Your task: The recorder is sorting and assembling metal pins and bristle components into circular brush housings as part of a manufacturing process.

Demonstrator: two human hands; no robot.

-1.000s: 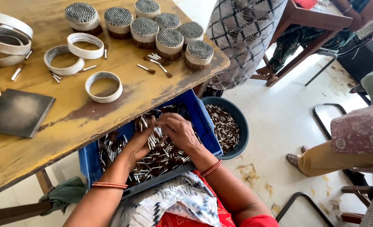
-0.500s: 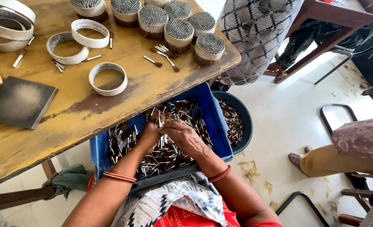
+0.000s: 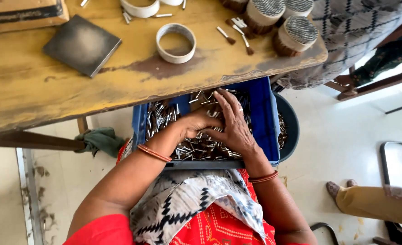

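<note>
Both hands in blue crate point(image 3: 262, 113) of metal pins point(image 3: 201, 147); left hand point(image 3: 196, 123) grip clenched, seemingly around pins; right hand point(image 3: 230, 124) flat, released.

A flat cardboard box point(image 3: 22, 13) lies at the far left edge of the yellow wooden table point(image 3: 38, 90), cut off by the top of the view; it is tan, with a dark band running along its upper face, and its markings are too blurred to make out. Just beside it, toward the middle of the table, rests a flat dark grey square point(image 3: 82, 44), possibly a small packet or a plain pad; the view does not settle which. No labels, signs or screens show anywhere else.
</note>
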